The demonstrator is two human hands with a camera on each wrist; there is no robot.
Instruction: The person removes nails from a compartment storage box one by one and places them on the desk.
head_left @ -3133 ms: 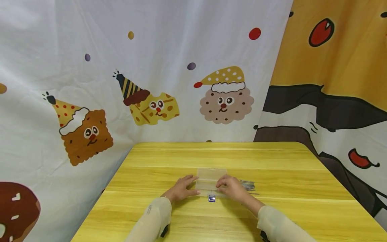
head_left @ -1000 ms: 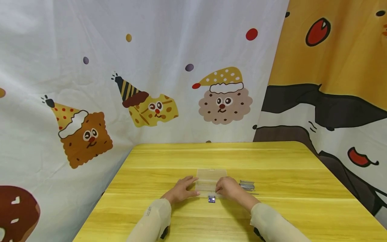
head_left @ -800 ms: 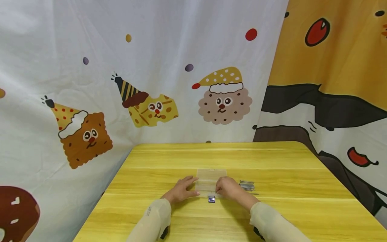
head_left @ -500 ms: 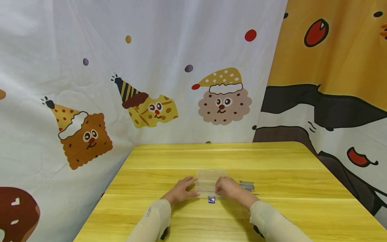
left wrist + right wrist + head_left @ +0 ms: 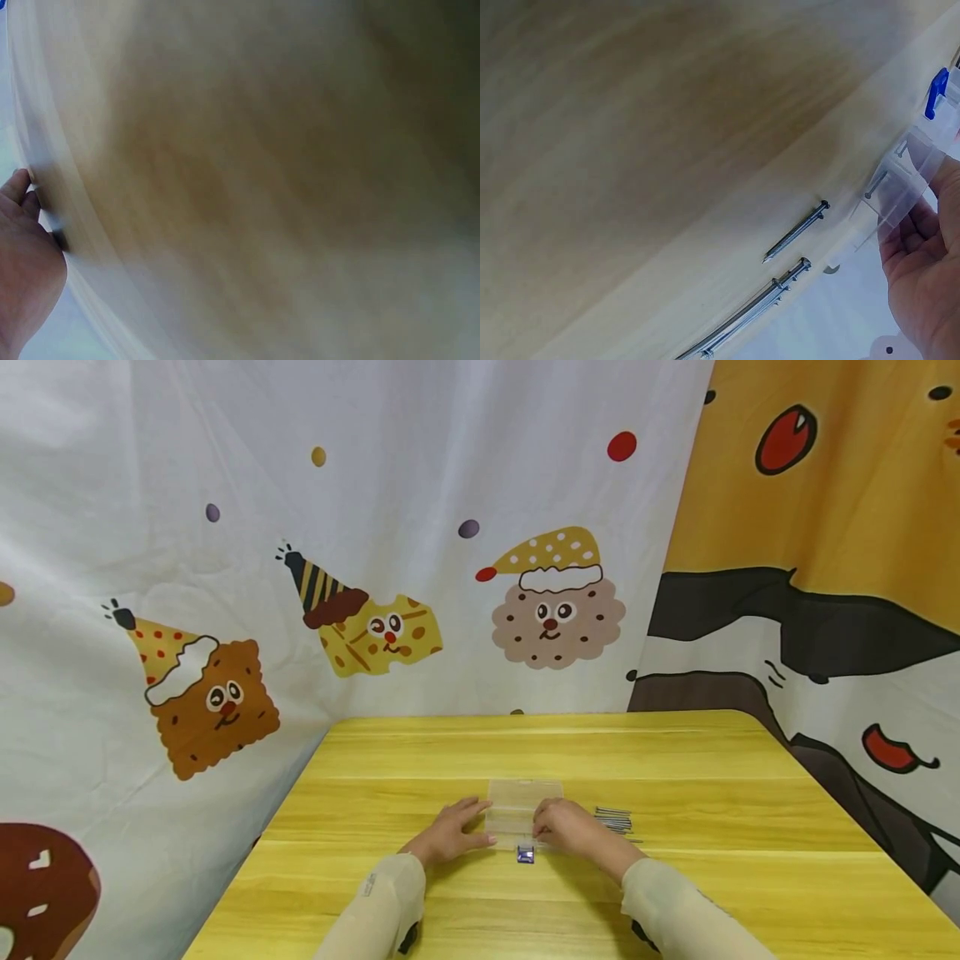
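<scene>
In the head view a clear plastic box (image 5: 517,821) lies with its lid raised back and a blue latch (image 5: 525,855) at its front. My left hand (image 5: 450,832) has its fingers and thumb spread along the box's left side. At the right front part, my right hand (image 5: 566,827) reaches into the box with thumb and fingertips brought together. The right wrist view shows a small nail (image 5: 901,148) right at the thumb, seen through the clear wall. Another nail (image 5: 877,184) lies in the box beside it. The left wrist view catches only part of the left hand (image 5: 30,262).
A bunch of loose nails (image 5: 613,820) lies on the wooden table (image 5: 420,747), just right of the box. One nail (image 5: 799,231) sits apart from the bunch. A printed cloth (image 5: 420,485) hangs behind the table.
Compared with about three seconds ago, my right hand has come lower and toward the box's front, its fingertips closing together. My left hand has stayed in place at the box's left side.
</scene>
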